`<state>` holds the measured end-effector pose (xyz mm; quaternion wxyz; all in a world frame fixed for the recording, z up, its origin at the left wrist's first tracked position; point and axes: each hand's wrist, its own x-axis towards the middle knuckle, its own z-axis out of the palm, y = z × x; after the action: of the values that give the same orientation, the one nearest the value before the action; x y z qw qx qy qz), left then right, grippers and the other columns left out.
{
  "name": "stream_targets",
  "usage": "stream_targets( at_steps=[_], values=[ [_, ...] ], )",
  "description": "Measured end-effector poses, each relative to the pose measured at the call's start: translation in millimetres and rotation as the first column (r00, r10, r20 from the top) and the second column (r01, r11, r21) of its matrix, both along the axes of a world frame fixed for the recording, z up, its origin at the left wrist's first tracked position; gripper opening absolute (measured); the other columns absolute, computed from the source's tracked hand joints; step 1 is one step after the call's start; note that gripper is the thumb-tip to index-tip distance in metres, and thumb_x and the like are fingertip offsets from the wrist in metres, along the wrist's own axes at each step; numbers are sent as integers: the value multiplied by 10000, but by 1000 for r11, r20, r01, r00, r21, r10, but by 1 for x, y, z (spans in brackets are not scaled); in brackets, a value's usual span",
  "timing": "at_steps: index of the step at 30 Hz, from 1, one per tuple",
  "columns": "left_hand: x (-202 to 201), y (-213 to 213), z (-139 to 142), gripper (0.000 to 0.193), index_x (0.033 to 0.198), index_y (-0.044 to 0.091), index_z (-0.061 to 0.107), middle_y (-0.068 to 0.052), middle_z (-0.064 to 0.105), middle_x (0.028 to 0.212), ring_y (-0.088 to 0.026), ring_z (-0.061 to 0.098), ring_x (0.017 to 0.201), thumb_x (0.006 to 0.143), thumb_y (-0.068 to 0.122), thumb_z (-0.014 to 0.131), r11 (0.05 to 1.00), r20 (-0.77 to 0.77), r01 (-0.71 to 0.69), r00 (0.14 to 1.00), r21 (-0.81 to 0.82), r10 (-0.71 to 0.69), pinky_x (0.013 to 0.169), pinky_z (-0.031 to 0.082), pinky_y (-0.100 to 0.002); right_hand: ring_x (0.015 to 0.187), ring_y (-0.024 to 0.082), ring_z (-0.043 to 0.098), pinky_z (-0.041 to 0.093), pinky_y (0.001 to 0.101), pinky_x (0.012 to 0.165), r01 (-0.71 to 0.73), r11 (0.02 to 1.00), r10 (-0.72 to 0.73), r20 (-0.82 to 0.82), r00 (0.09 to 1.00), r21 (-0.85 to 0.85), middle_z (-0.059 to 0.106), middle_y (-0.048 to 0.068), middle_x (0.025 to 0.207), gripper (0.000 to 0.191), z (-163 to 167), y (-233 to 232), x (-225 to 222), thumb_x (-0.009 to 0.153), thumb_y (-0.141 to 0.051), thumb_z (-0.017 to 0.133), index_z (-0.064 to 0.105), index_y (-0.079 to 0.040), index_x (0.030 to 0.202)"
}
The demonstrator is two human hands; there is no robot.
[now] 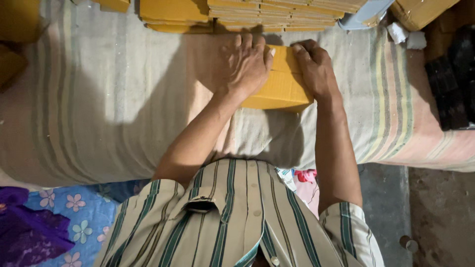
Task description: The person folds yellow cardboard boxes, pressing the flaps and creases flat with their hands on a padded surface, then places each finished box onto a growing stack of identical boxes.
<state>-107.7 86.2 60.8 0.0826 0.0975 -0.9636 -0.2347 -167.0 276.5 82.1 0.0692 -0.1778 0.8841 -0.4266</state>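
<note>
The fingers of the left hand (pixel 246 64) are laid flat and close together over the top of a yellow cardboard box (pixel 282 86), with the fingertips reaching its far edge in the upper middle of the frame. The fingers of the right hand (pixel 315 66) are curled and pressed against the box's right side, the knuckles bent over its upper right corner. The box is thus held between two hands and is seen resting on a striped cloth (pixel 99 109) that covers the raised surface across the middle of the frame; its near edge is lit and is left uncovered below the left wrist. One such box is counted under the hands. Just beyond the fingertips, along the top edge of the frame, a stack of flattened yellow cartons (pixel 262 15) is seen; the number of sheets in it cannot be told. A pale blue tray (pixel 363 15) is partly hidden behind that stack at the upper right, and a brown carton (pixel 420 12) is set in the upper right corner. Dark bundles (pixel 452 79) are piled at the right edge. At the lower left, a blue flowered fabric (pixel 84 207) and a purple cloth (pixel 24 232) are seen. A striped shirt (pixel 237 222) fills the bottom middle.
</note>
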Motion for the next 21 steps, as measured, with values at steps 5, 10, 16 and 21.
stream_targets(
  at_steps=[5, 10, 16, 21],
  values=[
    [3, -1, 2, 437, 1259, 56, 576, -238, 539, 1372, -450, 436, 1352, 1027, 406, 453, 1000, -52, 11, 999, -27, -12, 1056, 305, -722, 975, 417, 644, 503, 531, 940, -45, 919, 257, -507, 823, 392, 729, 198, 994, 344, -12, -15, -10, 1139, -281, 517, 701, -19, 1010],
    [-20, -4, -22, 337, 1219, 91, 597, -185, 599, 1333, -411, 479, 1350, 973, 280, 462, 997, 32, 34, 999, -75, -32, 1115, 271, -722, 863, 378, 674, 469, 584, 772, 113, 855, 246, -588, 771, 506, 738, 169, 898, 325, -17, -50, -6, 1047, -291, 518, 714, -71, 910],
    [-40, -18, -47, 309, 1163, 126, 633, -226, 637, 1291, -504, 522, 1258, 1008, 307, 435, 994, -184, 50, 981, -97, -67, 1064, 271, -776, 847, 337, 682, 490, 556, 964, -65, 837, 415, -553, 723, 543, 725, 174, 906, 307, -2, -50, -8, 1128, -265, 471, 697, -63, 1079],
    [-32, -29, -48, 330, 1211, 94, 620, -212, 699, 1160, -425, 654, 1088, 1048, 292, 413, 996, -50, 85, 995, 34, -83, 960, 480, -601, 838, 387, 687, 533, 492, 761, -108, 771, 378, -315, 870, 627, 723, 204, 934, 286, -1, -55, -11, 1051, -330, 546, 654, -71, 1106]
  ],
)
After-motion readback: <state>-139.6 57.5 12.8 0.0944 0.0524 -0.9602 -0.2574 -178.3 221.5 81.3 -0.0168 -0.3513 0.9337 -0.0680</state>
